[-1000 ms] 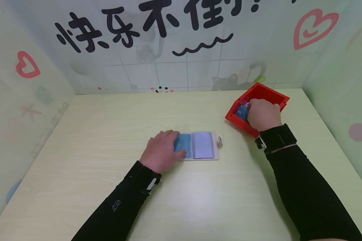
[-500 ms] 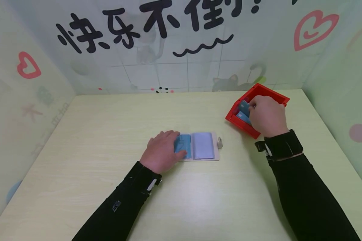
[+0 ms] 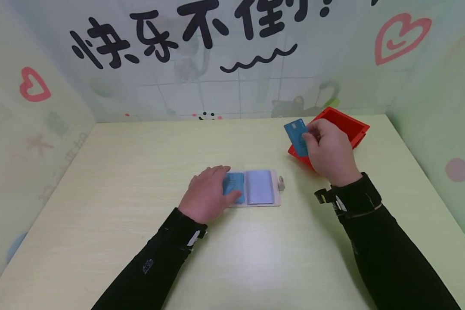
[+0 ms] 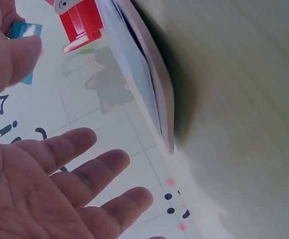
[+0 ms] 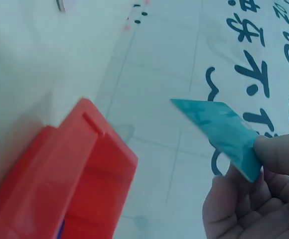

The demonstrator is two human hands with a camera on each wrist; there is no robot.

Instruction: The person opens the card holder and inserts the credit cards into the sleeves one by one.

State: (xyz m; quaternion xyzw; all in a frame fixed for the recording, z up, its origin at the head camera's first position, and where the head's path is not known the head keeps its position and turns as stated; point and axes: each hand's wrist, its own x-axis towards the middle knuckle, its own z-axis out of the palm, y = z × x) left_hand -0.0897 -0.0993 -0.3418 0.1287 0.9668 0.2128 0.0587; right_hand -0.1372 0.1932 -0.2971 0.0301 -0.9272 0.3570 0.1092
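Observation:
Between thumb and fingers, my right hand point(image 3: 331, 150) pinches a blue bank card point(image 3: 296, 137) with a chip, held up over the left side of a red bin point(image 3: 350, 125). The right wrist view shows the card point(image 5: 219, 129) tilted, gripped by one end. At the table's middle lies an opened card holder point(image 3: 277, 200) with clear sleeves. A blue card point(image 3: 234, 185) sits in its left sleeve; the right sleeve looks pale violet. My left hand point(image 3: 207, 193) lies over the holder's left end with fingers extended. In the left wrist view its fingers point(image 4: 104, 174) are spread and loosely bent, gripping nothing.
A small clasp point(image 3: 281, 183) sticks out from the holder's right edge. The pale wooden table point(image 3: 139, 163) meets a printed back wall point(image 3: 217, 97) and side walls. My right hand hides part of the bin's inside.
My right hand has lifted the blue card out of the red bin and turned it upright, leftward over the rim. The left hand and card holder stay in place.

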